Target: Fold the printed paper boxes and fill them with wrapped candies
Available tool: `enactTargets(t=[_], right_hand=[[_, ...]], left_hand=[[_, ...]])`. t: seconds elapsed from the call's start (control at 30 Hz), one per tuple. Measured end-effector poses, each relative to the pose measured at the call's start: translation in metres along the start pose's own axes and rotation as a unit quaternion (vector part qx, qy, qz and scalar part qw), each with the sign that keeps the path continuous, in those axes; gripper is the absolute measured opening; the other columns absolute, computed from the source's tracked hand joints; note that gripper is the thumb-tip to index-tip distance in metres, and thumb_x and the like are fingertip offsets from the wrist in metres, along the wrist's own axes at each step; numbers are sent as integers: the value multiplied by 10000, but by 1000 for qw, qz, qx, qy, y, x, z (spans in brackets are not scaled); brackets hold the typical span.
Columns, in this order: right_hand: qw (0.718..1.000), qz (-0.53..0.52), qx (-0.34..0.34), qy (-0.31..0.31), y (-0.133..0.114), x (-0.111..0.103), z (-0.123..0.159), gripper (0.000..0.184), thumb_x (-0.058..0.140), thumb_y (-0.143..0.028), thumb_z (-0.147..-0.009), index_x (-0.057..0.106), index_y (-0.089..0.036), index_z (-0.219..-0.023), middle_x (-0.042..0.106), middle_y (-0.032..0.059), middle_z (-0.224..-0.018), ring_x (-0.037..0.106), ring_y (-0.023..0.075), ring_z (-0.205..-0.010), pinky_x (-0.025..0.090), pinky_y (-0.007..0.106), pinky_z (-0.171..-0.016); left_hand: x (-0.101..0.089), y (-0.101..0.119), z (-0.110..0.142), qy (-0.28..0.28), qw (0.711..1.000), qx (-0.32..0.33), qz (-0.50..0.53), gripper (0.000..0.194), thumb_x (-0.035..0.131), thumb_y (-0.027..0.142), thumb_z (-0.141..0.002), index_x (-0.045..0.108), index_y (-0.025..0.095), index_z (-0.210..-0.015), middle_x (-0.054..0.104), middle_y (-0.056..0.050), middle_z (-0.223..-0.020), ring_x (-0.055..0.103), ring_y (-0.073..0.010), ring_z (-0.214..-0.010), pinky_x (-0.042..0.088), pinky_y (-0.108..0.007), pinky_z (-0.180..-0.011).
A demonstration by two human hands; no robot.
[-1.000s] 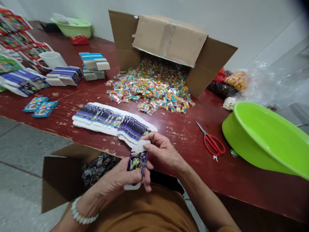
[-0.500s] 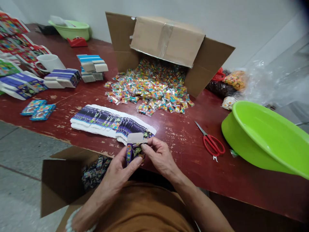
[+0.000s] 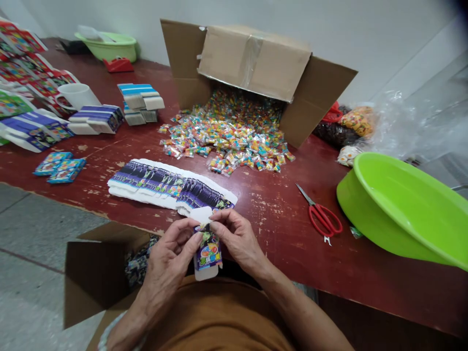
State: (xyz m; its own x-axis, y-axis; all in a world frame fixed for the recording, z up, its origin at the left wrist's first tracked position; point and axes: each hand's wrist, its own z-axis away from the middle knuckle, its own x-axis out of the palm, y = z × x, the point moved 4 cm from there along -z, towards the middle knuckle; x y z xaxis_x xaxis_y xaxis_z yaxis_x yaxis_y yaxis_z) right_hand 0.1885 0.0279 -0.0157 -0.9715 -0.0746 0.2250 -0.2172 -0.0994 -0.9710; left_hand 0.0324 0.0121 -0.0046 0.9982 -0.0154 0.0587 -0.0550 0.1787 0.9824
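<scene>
Between my two hands, close to the table's front edge, is a small purple printed candy box (image 3: 208, 246) with white end flaps sticking out at top and bottom. My left hand (image 3: 175, 251) pinches its upper left side with thumb and fingers. At the upper right corner, my right hand (image 3: 236, 236) grips the box near the top flap. Just beyond lies a fanned row of flat purple cartons (image 3: 153, 183) on the red table. Behind them, small clear-wrapped colourful candies (image 3: 234, 136) spill out of a big cardboard box (image 3: 256, 63).
Red-handled scissors (image 3: 321, 217) and a tilted green basin (image 3: 398, 214) are on the right. Blue packs (image 3: 60, 167), carton stacks (image 3: 97, 118) and a white mug (image 3: 76, 96) stand left. Below the edge, an open cardboard box (image 3: 91, 273) holds many dark packs.
The candy box has been turned in my hands, so its printed front and lower flap now show. Both hands have shifted their hold towards its top end.
</scene>
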Motion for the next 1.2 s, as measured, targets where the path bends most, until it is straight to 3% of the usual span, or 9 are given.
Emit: enactTargets(t=[0.13, 0.23, 0.33, 0.47, 0.57, 0.63, 0.9, 1.07, 1.2], right_hand=[[996, -45, 68, -19, -6, -3, -9, 330, 832, -445, -703, 653, -172, -756, 649, -3, -735, 556, 116, -651, 466, 265, -658], [995, -60, 72, -30, -13, -4, -14, 417, 899, -378, -612, 663, -192, -902, 644, -33, -741, 579, 107, -658, 479, 252, -663], [995, -44, 60, -69, -14, -1, -15, 382, 879, -391, -654, 682, -187, -910, 644, -30, -741, 583, 101, -662, 482, 255, -684], [996, -53, 20, -63, -8, 1, -11, 315, 827, -458, -728, 667, -190, -770, 649, -15, -713, 578, 102, -592, 474, 254, -608], [996, -3, 10, -93, -8, 3, -6, 294, 769, -484, -798, 688, -210, -873, 675, 2, -810, 563, 81, -500, 447, 237, -504], [992, 41, 10, -119, -12, 4, -6, 286, 721, -487, -844, 690, -207, -894, 696, 25, -886, 607, 88, -529, 481, 243, -525], [983, -27, 129, -124, -16, 4, -16, 308, 835, -392, -710, 663, -178, -849, 714, 2, -690, 623, 120, -456, 509, 244, -447], [984, -59, 129, -111, -15, 5, -15, 348, 864, -419, -653, 716, -156, -826, 732, 26, -739, 628, 132, -497, 522, 273, -468], [991, -19, 79, -109, -19, 2, -13, 263, 849, -371, -680, 698, -161, -730, 759, 47, -854, 666, 144, -669, 544, 288, -624]], left_hand=[[1, 3, -2, -4, 999, -36, 11, 342, 816, 451, -737, 676, 216, -942, 744, -13, -775, 674, -180, -688, 550, -246, -633], [3, 5, -2, -4, 1000, -10, 10, 321, 817, 442, -739, 662, 218, -909, 724, -2, -784, 668, -166, -703, 542, -232, -646], [5, 8, 0, -1, 999, 1, 41, 469, 841, 390, -728, 571, 255, -1086, 700, 37, -742, 686, -160, -727, 548, -233, -680], [10, 6, 6, -36, 984, -109, 138, 665, 828, 452, -737, 452, 277, -1257, 714, 36, -774, 707, -171, -677, 562, -257, -630], [19, 0, 11, -104, 951, -224, 187, 527, 705, 611, -792, 584, 181, -1071, 731, -48, -784, 693, -190, -564, 545, -277, -529], [21, -3, 11, -109, 943, -254, 183, 506, 652, 645, -815, 619, 151, -914, 712, -55, -713, 648, -165, -478, 507, -257, -470], [19, -3, 5, -88, 982, -143, 86, 537, 556, 674, -868, 666, 150, -829, 698, -41, -656, 606, -130, -465, 490, -241, -500], [13, -2, 2, -117, 985, -105, 68, 568, 593, 637, -861, 649, 165, -1172, 710, -33, -700, 599, -146, -462, 499, -262, -496], [8, -9, 0, -139, 982, -107, 63, 661, 613, 626, -853, 605, 160, -1321, 715, -46, -704, 607, -168, -464, 502, -277, -490]])
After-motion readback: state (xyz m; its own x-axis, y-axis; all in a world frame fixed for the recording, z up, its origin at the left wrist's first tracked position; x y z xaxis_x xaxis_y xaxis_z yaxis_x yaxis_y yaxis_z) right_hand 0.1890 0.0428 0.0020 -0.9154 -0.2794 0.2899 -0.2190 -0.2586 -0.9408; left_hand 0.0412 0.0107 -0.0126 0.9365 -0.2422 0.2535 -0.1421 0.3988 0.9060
